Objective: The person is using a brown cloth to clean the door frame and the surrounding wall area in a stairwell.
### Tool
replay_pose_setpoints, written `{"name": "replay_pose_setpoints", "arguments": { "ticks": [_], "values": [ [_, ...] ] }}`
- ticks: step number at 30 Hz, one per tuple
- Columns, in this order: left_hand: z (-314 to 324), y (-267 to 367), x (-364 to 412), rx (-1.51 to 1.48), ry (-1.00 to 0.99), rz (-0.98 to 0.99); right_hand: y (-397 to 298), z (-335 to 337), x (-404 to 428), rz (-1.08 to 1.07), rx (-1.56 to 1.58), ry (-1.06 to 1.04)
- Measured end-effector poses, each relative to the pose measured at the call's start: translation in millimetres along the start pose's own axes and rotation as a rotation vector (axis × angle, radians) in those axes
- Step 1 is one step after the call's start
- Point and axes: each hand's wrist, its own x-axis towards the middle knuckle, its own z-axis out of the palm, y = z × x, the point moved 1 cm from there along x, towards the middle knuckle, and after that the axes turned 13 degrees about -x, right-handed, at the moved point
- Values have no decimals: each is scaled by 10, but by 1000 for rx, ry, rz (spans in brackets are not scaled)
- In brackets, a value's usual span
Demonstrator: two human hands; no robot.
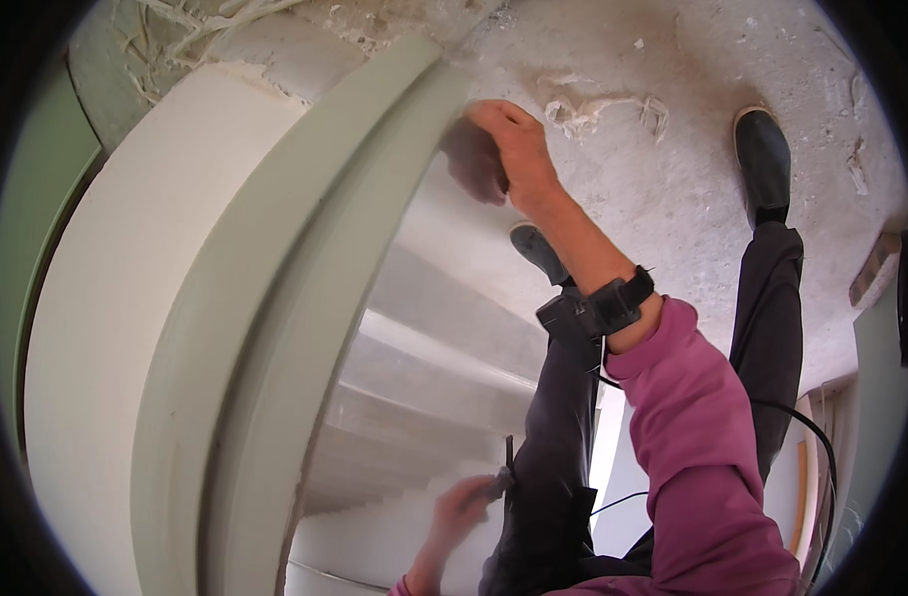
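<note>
My right hand [517,145] is closed on a dark reddish-brown pad or cloth [472,160], blurred, beside the far end of a pale green moulded door or window frame [305,283]. Whether the pad touches the frame cannot be told. A black strap with a small dark device sits on my right forearm. Low in the picture, my left hand [461,506] grips a small dark tool [502,480] beside my trouser leg; its exact kind is unclear.
A white wall strip [148,223] and a green panel [44,208] lie left. Concrete steps [439,357] stand beyond the frame. Crumpled masking strips [573,112] lie on the dusty floor [670,171]. A brick-like block [875,270] is at right. A black cable [823,439] hangs near my legs.
</note>
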Motion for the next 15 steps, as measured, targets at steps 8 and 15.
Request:
{"name": "replay_pose_setpoints", "arguments": {
  "ticks": [8,15],
  "values": [
    [83,-99,18,-91,-69,-29,214,737,-1025,-288,-147,117],
    [36,42,18,31,-41,1,188,822,-1274,-749,-372,26]
  ]
}}
